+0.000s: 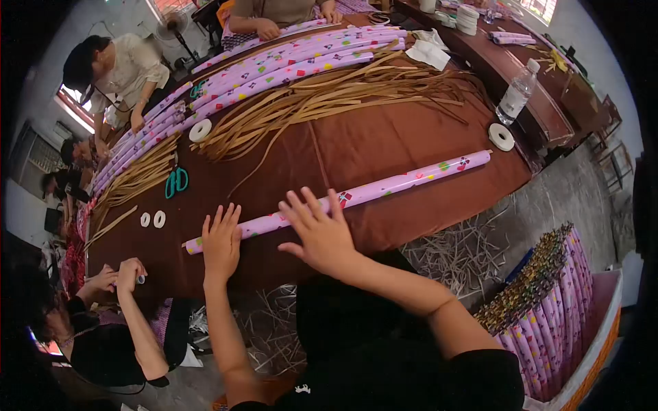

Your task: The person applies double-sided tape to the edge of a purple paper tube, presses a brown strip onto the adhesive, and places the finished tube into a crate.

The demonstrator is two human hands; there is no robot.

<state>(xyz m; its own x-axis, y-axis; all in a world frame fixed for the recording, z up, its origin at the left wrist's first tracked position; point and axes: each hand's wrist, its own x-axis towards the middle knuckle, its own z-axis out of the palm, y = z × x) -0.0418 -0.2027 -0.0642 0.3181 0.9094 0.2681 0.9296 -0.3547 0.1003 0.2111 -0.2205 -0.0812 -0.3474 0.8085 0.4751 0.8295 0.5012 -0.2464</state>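
Observation:
A long roll wrapped in pink patterned paper [404, 181] lies slantwise across the brown cloth-covered table [411, 130]. Over its left part is my left hand [221, 245], fingers extended, at or on the roll. My right hand [319, 233] is spread flat beside the roll's middle, its fingertips over the paper; whether the palm touches is hard to tell. Neither hand grips anything. Teal-handled scissors [177, 182] and two small white rings [159, 219] lie to the left of the hands.
Brown strips [295, 106] and several pink rolls [288, 68] cover the table's far side. A bottle [517, 92] and white tape roll [501, 137] stand at the right edge. Finished rolls fill a bin [603, 342] at lower right. Co-workers are at the left and far side.

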